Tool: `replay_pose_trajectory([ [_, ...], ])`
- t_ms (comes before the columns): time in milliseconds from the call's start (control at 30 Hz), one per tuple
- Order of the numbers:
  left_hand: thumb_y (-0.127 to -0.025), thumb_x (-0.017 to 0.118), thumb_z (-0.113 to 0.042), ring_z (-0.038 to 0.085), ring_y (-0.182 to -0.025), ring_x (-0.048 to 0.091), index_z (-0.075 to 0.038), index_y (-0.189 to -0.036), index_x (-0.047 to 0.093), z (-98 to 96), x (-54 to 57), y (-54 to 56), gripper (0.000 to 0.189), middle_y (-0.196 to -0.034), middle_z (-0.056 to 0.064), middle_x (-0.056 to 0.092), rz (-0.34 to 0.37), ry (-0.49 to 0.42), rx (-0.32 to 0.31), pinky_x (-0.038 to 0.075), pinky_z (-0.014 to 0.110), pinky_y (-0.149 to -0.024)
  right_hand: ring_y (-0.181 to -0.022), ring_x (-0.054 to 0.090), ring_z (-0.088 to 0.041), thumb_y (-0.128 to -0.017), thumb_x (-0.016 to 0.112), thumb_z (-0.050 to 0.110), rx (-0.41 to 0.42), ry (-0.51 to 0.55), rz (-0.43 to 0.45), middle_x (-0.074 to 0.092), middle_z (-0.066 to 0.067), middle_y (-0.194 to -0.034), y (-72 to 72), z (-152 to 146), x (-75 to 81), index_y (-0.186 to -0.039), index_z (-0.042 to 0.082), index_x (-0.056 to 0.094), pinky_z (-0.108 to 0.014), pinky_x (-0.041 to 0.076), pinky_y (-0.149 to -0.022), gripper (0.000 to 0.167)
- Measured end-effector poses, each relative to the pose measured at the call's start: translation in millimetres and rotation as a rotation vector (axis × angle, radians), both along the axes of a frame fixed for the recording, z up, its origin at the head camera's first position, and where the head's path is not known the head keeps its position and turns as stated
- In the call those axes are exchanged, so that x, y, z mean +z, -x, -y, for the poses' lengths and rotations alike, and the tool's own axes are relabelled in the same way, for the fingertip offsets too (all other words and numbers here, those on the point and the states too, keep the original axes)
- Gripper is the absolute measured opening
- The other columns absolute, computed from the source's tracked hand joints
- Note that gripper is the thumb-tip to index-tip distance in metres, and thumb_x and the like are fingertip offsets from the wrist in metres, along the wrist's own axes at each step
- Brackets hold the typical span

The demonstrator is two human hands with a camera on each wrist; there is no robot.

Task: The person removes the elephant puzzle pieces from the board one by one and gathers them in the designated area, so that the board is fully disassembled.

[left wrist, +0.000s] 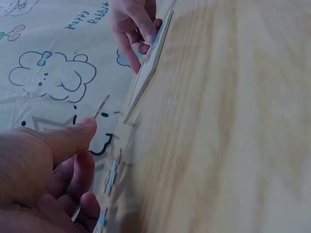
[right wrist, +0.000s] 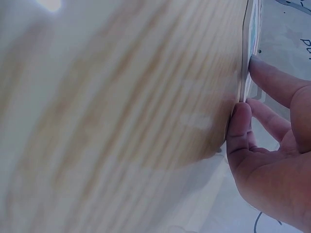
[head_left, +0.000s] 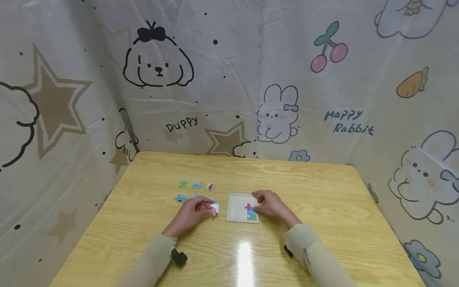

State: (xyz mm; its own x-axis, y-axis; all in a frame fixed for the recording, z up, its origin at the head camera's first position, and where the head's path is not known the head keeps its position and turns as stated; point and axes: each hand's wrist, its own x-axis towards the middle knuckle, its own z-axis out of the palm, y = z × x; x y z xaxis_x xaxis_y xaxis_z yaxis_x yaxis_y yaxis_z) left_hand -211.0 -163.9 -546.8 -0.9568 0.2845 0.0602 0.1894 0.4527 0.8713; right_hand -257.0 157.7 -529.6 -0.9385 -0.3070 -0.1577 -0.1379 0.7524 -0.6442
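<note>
My left hand (head_left: 192,214) pinches a puzzle piece (head_left: 215,208), pink and pale, between thumb and fingertips, raised over the table. The left wrist view shows that piece (left wrist: 101,106) edge-on as a thin sliver. To its right lies a square wooden puzzle tray (head_left: 236,220) with a few joined pieces (head_left: 252,213) in red, blue and green along its right side. My right hand (head_left: 271,204) holds the tray's right side, its thumb on the pieces and its other fingers at the far right corner. The right wrist view shows this hand (right wrist: 272,131) against the tray's edge.
Several loose puzzle pieces lie left of the tray in two rows, among them a green one (head_left: 183,184), a yellow and red one (head_left: 210,186) and a blue-green one (head_left: 181,198). A printed curtain (head_left: 229,79) surrounds the wooden table (head_left: 305,191).
</note>
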Motion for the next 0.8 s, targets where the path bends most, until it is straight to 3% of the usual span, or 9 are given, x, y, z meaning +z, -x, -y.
replay_pose_trajectory([
  [333, -0.093, 0.078, -0.016, 0.013, -0.080, 0.059, -0.015, -0.119, 0.075, 12.2, -5.1, -10.7, 0.026, -0.097, -0.002, 0.071, 0.053, 0.018, 0.028, 0.049, 0.022, -0.071, -0.092, 0.051, -0.022, -0.087, 0.084, 0.010, -0.017, 0.010, 0.004, 0.059, -0.007, -0.099, 0.7, -1, -3.0, -0.138, 0.004, 0.066, -0.035, 0.044, -0.081, 0.055],
  [567, -0.093, 0.079, -0.022, 0.012, -0.077, 0.058, -0.011, -0.118, 0.075, 15.8, -7.1, -13.7, 0.028, -0.096, 0.000, 0.072, 0.039, 0.018, 0.017, 0.047, 0.022, -0.069, -0.092, 0.051, -0.022, -0.088, 0.084, 0.011, -0.019, 0.013, 0.005, 0.059, -0.006, -0.099, 0.4, -1, -2.9, -0.138, 0.005, 0.065, -0.035, 0.043, -0.081, 0.054],
  [800, -0.094, 0.077, -0.016, 0.009, -0.076, 0.057, -0.010, -0.118, 0.074, 19.2, -7.5, -15.8, 0.025, -0.097, -0.001, 0.072, 0.031, 0.049, 0.003, 0.047, 0.022, -0.068, -0.092, 0.051, -0.021, -0.088, 0.084, 0.011, -0.021, 0.016, 0.013, 0.059, -0.006, -0.100, 0.2, 0, -2.2, -0.139, 0.005, 0.065, -0.034, 0.044, -0.081, 0.055],
])
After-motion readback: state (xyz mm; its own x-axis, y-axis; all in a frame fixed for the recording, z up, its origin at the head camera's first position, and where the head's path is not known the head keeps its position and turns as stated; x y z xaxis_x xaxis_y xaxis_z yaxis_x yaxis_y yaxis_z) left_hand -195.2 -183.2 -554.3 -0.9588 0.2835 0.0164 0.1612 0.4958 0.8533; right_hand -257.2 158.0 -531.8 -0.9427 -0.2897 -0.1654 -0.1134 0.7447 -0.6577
